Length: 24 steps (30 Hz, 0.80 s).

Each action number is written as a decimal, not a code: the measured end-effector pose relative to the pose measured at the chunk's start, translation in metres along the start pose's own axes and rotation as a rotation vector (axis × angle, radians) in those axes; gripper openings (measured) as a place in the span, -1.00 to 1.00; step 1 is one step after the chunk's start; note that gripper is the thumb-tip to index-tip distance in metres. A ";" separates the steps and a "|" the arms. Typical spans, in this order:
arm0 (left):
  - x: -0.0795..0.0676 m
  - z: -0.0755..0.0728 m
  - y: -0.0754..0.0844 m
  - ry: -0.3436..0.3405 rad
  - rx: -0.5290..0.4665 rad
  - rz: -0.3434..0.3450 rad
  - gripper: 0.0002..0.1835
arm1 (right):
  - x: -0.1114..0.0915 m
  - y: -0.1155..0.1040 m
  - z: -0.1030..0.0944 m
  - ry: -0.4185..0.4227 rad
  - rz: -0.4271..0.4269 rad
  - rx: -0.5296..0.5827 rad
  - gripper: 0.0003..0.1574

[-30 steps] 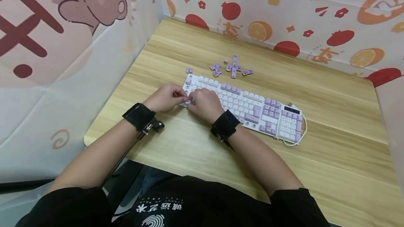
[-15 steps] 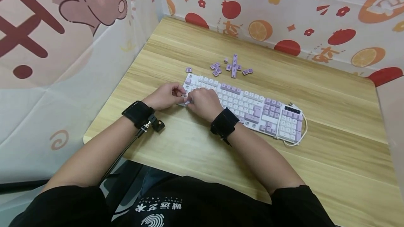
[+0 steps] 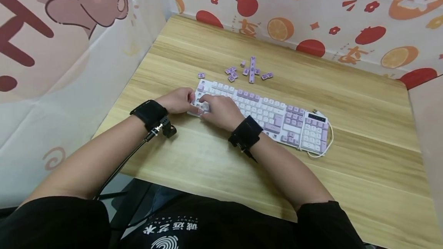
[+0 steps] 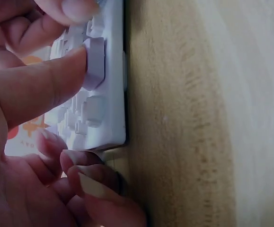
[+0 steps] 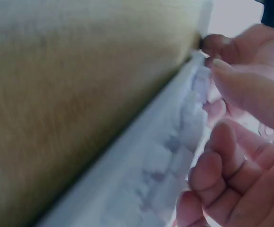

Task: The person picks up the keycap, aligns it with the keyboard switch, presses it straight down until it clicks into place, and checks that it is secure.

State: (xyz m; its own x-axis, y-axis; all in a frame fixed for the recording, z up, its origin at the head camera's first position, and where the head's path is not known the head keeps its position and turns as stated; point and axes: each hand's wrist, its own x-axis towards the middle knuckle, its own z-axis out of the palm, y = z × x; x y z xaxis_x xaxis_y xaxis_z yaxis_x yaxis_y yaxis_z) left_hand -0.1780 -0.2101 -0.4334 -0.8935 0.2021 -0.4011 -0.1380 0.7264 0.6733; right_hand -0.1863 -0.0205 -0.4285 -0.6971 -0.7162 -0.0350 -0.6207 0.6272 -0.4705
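Note:
A white and purple keyboard (image 3: pixel 256 110) lies across the wooden table. My left hand (image 3: pixel 177 100) is at its left end; the straight thumb presses on a wide purple keycap (image 4: pixel 95 64) near the front edge, while the other fingers bend loosely beside the keyboard's end. Over the left part of the keys is my right hand (image 3: pixel 223 112), its thumb and index finger spread apart and nothing seen between them. The right thumb (image 5: pixel 236 82) reaches close to the purple keycap, with the remaining fingers loosely bent. Some key positions show bare switches.
Loose purple keycaps (image 3: pixel 231 73) lie behind the keyboard, with a long purple spacebar (image 3: pixel 252 70) among them. A single keycap (image 3: pixel 201 75) sits near the keyboard's back left corner. The white cable (image 3: pixel 331 137) loops round the right end. Printed curtains (image 3: pixel 280 10) border the table (image 3: pixel 339 187).
The head view has shifted slightly. My right index finger has lifted and spread away from the thumb. The left thumb now lies straight on the keycap. The loose keycaps have stayed put.

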 end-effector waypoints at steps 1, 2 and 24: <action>0.000 -0.001 0.000 0.004 0.007 0.000 -0.58 | -0.001 0.002 -0.005 -0.014 0.003 0.028 -0.46; -0.001 -0.001 0.000 0.006 0.009 0.001 -0.58 | -0.001 0.005 -0.011 -0.029 0.012 0.052 -0.46; -0.015 0.011 -0.005 0.054 -0.004 0.024 -0.49 | 0.026 0.108 -0.095 -0.239 0.387 -0.124 -0.66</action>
State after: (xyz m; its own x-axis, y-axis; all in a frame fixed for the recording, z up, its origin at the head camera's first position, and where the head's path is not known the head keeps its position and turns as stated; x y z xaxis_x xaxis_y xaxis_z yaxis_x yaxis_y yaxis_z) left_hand -0.1592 -0.2098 -0.4370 -0.9183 0.1832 -0.3508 -0.1181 0.7192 0.6847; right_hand -0.3052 0.0580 -0.3968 -0.7924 -0.4639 -0.3961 -0.3801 0.8834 -0.2742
